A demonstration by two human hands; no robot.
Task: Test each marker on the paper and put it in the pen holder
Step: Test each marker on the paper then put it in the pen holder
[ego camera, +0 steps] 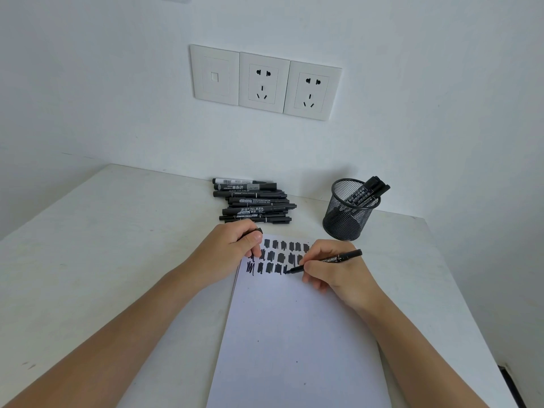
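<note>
Head view: marker tip on paper

White paper (294,334) is laid on the table (117,245). Near its far end a marker (329,260) is pinched by the right hand (335,275), its tip touching the sheet beside the lowest row of black patches. A small black piece (255,231) — mostly hidden — is clasped in the left hand (229,248). Farther back a pile of markers (253,201) is stacked — others are stood in the pen holder (341,225) to its right.

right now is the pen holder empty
No, a few markers lean inside the pen holder, their ends sticking out above its rim.
</note>
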